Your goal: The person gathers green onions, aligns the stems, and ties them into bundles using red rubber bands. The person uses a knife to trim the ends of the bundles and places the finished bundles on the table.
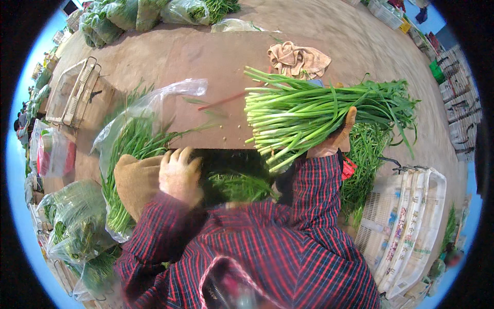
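Note:
My right hand (335, 139) holds a thick bunch of long green leafy stalks, like chives (301, 112), from below, thumb raised along its near side. The pale cut ends point left and the dark leafy tips spread right. My left hand (180, 174) is blurred, knuckles up, beside a brown cloth-covered shape (135, 181) that may be a knee. Whether its fingers grip anything is hidden. Left of it, more greens (131, 143) lie in an open clear plastic bag (104, 133). A low brown board (216, 131) lies ahead of me.
A crumpled tan cloth (299, 60) lies at the board's far side. Loose greens (364, 166) are heaped beyond my right arm, near stacked white plastic crates (405, 224). Another crate (75, 92) stands at left. Bagged greens (77, 220) sit lower left; several more bags (119, 17) line the back.

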A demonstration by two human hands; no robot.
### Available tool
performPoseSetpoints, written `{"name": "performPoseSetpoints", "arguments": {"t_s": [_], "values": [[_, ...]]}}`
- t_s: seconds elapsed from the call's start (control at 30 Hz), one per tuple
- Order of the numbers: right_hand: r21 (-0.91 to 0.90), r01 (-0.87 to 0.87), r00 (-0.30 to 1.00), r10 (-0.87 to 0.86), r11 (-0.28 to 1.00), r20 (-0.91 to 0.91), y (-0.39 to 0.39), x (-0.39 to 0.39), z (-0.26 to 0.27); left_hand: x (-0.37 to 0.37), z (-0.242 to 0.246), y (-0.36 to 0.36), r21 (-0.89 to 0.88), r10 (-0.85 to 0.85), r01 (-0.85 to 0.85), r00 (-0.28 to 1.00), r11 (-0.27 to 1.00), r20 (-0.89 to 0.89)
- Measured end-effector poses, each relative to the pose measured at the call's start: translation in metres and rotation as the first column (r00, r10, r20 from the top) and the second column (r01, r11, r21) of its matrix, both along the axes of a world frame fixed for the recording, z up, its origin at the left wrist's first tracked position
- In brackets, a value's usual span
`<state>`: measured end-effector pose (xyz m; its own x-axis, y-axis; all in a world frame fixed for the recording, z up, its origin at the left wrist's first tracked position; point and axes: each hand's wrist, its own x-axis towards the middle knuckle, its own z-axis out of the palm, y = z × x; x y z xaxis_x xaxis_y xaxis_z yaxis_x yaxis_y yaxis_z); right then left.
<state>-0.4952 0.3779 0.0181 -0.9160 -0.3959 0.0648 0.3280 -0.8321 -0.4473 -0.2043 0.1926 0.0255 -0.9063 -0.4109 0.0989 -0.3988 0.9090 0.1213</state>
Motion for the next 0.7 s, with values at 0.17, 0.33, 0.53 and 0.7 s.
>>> {"name": "performPoseSetpoints", "arguments": {"t_s": [0.17,0.33,0.53,0.7], "values": [[-0.002,-0.054,0.998,0.054,0.999,-0.013,-0.004,0.007,0.000,-0.062,0.035,0.064,0.388,-0.002,0.206,0.885,0.898,-0.465],[0.021,-0.097,0.995,0.096,0.995,0.036,-0.007,0.011,-0.001,-0.098,0.032,0.076,0.686,0.202,0.139,0.898,0.714,-0.392],[0.034,-0.093,0.996,0.093,0.995,-0.001,-0.007,0.013,-0.002,-0.109,0.014,0.077,0.901,0.304,0.026,0.937,0.433,-0.173],[0.107,-0.079,0.996,0.084,0.991,-0.036,-0.007,0.013,0.000,-0.120,0.003,0.083,0.975,0.322,0.000,0.944,0.221,-0.072]]}}
